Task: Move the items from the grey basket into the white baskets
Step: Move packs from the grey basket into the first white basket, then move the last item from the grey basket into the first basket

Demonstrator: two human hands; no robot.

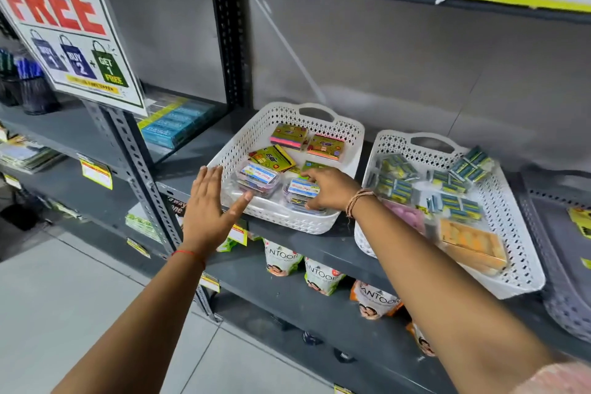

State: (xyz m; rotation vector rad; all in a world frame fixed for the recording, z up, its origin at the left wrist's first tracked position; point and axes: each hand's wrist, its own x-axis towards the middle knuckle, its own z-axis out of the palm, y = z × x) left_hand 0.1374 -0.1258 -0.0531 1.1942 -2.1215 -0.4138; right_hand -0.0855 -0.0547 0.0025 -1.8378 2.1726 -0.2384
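Two white baskets stand on a grey shelf. The left white basket (345, 134) holds several small colourful packets and two clear plastic boxes with blue-and-white labels. My right hand (329, 189) reaches into it and grips the nearer clear box (302, 190). The other clear box (257, 177) lies beside it. My left hand (208, 201) is spread flat against the basket's near-left corner, holding nothing. The right white basket (518, 272) contains several green-and-blue packs, a pink packet and an orange box. The grey basket (556, 294) shows partly at the right edge.
A "FREE" offer sign (64, 25) hangs on the upright at the left. Blue boxes (177, 121) lie on the neighbouring shelf. Pouches (319, 275) stand on the shelf below. Yellow price tags line the shelf edges. A tiled floor lies at the lower left.
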